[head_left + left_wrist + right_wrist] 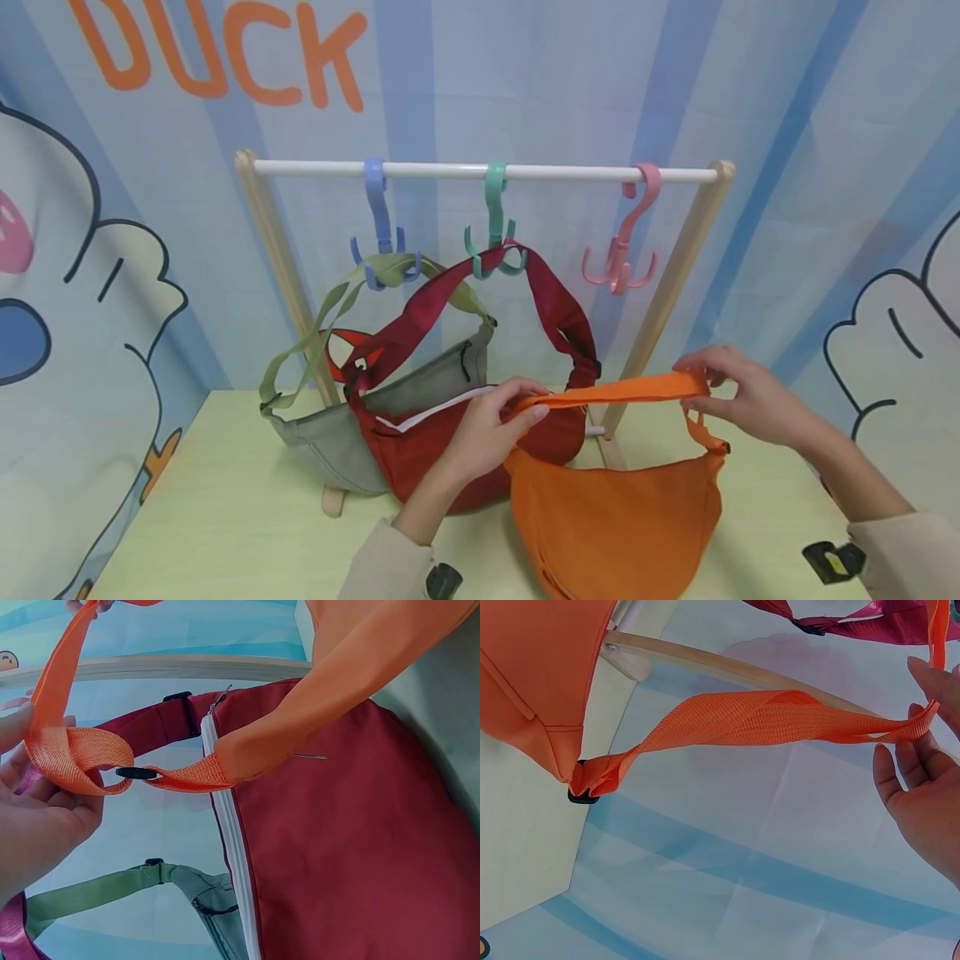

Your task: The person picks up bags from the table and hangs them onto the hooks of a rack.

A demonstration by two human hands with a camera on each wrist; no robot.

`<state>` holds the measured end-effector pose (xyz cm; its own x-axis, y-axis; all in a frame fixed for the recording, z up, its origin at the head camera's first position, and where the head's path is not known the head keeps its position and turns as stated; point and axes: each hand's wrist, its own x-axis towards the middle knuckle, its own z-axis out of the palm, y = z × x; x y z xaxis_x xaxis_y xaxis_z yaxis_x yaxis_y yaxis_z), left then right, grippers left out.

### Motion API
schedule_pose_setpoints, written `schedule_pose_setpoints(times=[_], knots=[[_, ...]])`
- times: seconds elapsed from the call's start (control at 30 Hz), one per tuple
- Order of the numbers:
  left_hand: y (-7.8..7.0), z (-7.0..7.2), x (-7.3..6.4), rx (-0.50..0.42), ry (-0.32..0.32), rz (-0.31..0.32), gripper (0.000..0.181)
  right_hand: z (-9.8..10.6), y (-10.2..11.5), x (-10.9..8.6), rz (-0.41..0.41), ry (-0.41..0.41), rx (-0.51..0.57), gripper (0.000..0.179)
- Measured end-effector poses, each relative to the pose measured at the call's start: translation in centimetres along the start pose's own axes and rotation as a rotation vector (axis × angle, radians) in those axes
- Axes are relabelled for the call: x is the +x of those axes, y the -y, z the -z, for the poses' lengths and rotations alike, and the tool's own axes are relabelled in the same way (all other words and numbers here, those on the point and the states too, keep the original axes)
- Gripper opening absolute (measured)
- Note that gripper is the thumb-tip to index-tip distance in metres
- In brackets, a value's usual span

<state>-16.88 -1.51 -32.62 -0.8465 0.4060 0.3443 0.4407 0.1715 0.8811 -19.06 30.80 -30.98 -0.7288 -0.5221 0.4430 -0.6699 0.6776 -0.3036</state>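
Note:
An orange shoulder bag (618, 517) hangs at the front right, its strap (622, 390) stretched between both hands. My left hand (495, 425) pinches the strap's left end, near a black buckle (136, 773) in the left wrist view. My right hand (742, 396) pinches its right end between thumb and fingers, above the bag's right corner. Just behind, a dark red bag (465, 454) has its strap looped up over the green hook (495, 208). Farther left, a grey-green bag (337, 454) has its strap up at the blue hook (378, 217).
A rack with a white bar (570, 173) and wooden legs (671, 287) stands on the pale yellow table (202, 508). A pink hook (630, 233) hangs at the bar's right with no bag on it. A printed curtain (517, 75) is behind.

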Motion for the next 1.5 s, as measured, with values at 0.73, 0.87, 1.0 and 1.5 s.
schedule_pose_setpoints(times=[0.73,0.87,1.0,1.5], knots=[[3.6,-0.2,1.2,0.017,-0.002,-0.029,0.024,0.8,0.3,0.9,-0.007,-0.013,0.018,0.04],[3.4,-0.2,1.3,0.018,0.0,-0.028,0.024,1.0,0.4,1.0,-0.002,-0.015,0.019,0.04],[3.3,-0.2,1.4,0.009,-0.002,-0.031,0.024,1.1,0.3,1.0,0.003,-0.018,0.014,0.04],[2.7,-0.2,1.8,0.057,0.007,-0.032,0.024,1.8,0.5,1.2,-0.032,0.014,-0.032,0.038]])
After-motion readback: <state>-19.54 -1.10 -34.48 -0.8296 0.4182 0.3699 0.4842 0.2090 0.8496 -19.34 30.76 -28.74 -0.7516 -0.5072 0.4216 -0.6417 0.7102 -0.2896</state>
